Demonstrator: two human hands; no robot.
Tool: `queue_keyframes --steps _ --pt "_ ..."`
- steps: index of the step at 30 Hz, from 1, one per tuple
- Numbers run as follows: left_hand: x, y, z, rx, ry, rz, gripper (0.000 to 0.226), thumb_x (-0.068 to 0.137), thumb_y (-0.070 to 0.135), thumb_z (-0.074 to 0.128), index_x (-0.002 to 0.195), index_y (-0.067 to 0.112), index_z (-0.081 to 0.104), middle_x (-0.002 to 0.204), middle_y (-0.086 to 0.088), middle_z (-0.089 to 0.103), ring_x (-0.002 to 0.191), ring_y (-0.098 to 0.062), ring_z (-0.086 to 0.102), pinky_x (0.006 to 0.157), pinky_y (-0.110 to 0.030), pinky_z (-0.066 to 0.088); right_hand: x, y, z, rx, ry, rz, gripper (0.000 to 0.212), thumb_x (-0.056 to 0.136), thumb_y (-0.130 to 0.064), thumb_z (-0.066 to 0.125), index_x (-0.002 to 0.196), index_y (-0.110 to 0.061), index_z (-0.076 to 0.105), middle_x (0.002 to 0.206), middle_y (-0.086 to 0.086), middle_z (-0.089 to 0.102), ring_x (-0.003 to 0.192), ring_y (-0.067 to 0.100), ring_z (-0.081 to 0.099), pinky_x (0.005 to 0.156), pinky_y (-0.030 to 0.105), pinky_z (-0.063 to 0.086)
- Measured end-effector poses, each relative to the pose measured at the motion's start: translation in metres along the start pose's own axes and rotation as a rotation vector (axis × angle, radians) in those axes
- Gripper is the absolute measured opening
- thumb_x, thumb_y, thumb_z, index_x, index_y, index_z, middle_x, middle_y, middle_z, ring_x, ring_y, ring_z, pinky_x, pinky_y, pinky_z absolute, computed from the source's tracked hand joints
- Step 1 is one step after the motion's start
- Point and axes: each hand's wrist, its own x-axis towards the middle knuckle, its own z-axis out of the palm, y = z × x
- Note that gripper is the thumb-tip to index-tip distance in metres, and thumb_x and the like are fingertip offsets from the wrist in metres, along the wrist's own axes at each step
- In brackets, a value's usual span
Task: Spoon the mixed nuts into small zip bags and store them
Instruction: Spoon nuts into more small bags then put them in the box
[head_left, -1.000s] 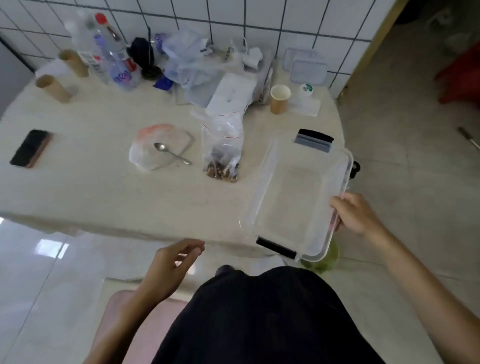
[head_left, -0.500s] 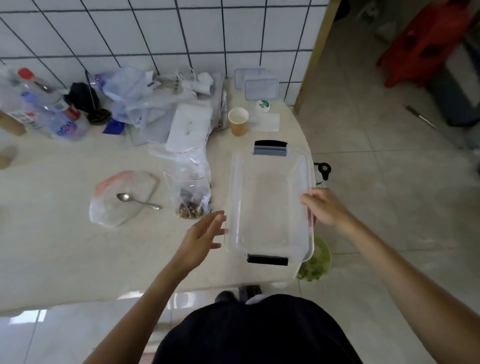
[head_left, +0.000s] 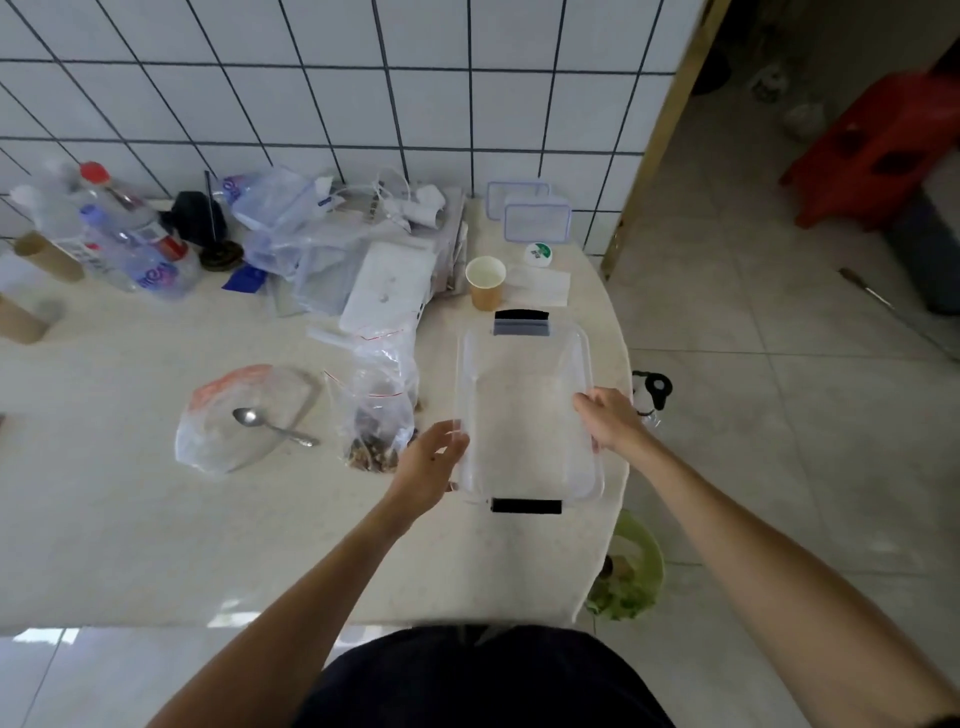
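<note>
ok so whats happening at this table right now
A person holds a clear plastic storage box over the table, the right hand gripping its right rim and the left hand at its left side. The box looks empty. A zip bag of mixed nuts stands beside it, and a spoon lies on a flat bag further left.

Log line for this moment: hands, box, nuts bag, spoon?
right hand: grips clear box right rim | left hand: at left rim | nuts bag: on table | spoon: on flat bag
</note>
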Motion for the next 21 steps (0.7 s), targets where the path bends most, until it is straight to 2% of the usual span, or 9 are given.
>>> queue_keyframes --steps 2,5,8,11,13,15,17,19,21 --pt "0.002 -0.001 0.001 0.002 0.008 -0.018 0.039 0.104 0.035 0.059 0.139 0.017 0.06 0.125 -0.003 0.069 0.108 -0.017 0.069 0.069 -0.036 0.064 0.003 0.0 -0.001 0.002 -0.02 0.031 0.026 0.093 -0.03 0.049 0.072 -0.016 0.045 0.062 0.001 0.056 0.045 0.011 0.057 0.046 0.023 0.043" --pt "0.001 -0.002 -0.003 0.065 -0.003 -0.008 0.035 0.105 0.036 0.056 0.134 0.018 0.063 0.12 -0.002 0.07 0.103 -0.017 0.07 0.075 -0.04 0.065 0.001 -0.007 -0.005 -0.084 0.003 0.085 0.03 0.094 -0.04 0.053 0.084 -0.011 0.057 0.084 0.005 0.065 0.074 0.023 0.068 0.068 0.038 0.059" --pt "0.002 -0.002 -0.018 0.206 0.071 0.095 0.027 0.105 0.032 0.057 0.126 0.018 0.067 0.116 -0.002 0.072 0.096 -0.017 0.071 0.083 -0.043 0.063 -0.011 -0.024 -0.006 -0.325 0.273 0.01 0.055 0.096 -0.055 0.055 0.117 -0.005 0.061 0.116 0.009 0.061 0.105 0.032 0.064 0.083 0.044 0.056" --pt "0.006 0.003 -0.049 0.298 0.145 0.311 0.011 0.101 0.024 0.062 0.11 0.026 0.069 0.108 0.007 0.07 0.086 -0.005 0.069 0.073 -0.032 0.06 -0.026 -0.051 0.012 -0.371 0.421 -0.193 0.044 0.098 -0.042 0.058 0.122 -0.005 0.062 0.122 0.011 0.059 0.113 0.032 0.059 0.087 0.042 0.05" --pt "0.011 0.008 -0.077 0.399 0.187 0.488 0.012 0.1 0.022 0.064 0.108 0.028 0.069 0.107 0.013 0.064 0.085 -0.001 0.067 0.068 -0.024 0.055 -0.036 -0.072 0.031 -0.34 0.38 -0.332 0.035 0.099 -0.035 0.06 0.12 -0.007 0.063 0.122 0.009 0.059 0.111 0.028 0.06 0.087 0.038 0.048" --pt "0.02 0.014 -0.107 0.526 0.227 0.631 0.013 0.098 0.02 0.066 0.111 0.023 0.069 0.112 0.011 0.062 0.083 -0.001 0.065 0.069 -0.028 0.055 -0.046 -0.096 0.054 -0.288 0.253 -0.433 0.033 0.099 -0.033 0.061 0.124 -0.011 0.062 0.125 0.004 0.057 0.111 0.023 0.06 0.086 0.034 0.048" --pt "0.032 0.019 -0.134 0.651 0.234 0.7 0.018 0.096 0.023 0.071 0.113 0.018 0.069 0.118 0.004 0.062 0.088 -0.011 0.066 0.074 -0.036 0.057 -0.052 -0.118 0.077 -0.258 0.129 -0.492 0.039 0.099 -0.034 0.063 0.132 -0.015 0.06 0.132 0.001 0.053 0.118 0.018 0.057 0.092 0.033 0.05" --pt "0.043 0.022 -0.155 0.803 0.204 0.723 0.035 0.091 0.039 0.077 0.116 0.016 0.071 0.126 -0.001 0.063 0.096 -0.023 0.067 0.08 -0.043 0.057 -0.053 -0.138 0.099 -0.275 0.062 -0.538 0.046 0.097 -0.034 0.066 0.139 -0.017 0.057 0.138 0.001 0.048 0.127 0.019 0.051 0.101 0.035 0.048" --pt "0.055 0.024 -0.174 0.979 0.11 0.698 0.055 0.084 0.058 0.077 0.121 0.018 0.071 0.136 -0.002 0.06 0.102 -0.028 0.068 0.085 -0.044 0.056 -0.049 -0.155 0.119 -0.347 0.016 -0.544 0.05 0.096 -0.035 0.068 0.142 -0.019 0.056 0.146 0.004 0.043 0.135 0.023 0.045 0.107 0.038 0.045"
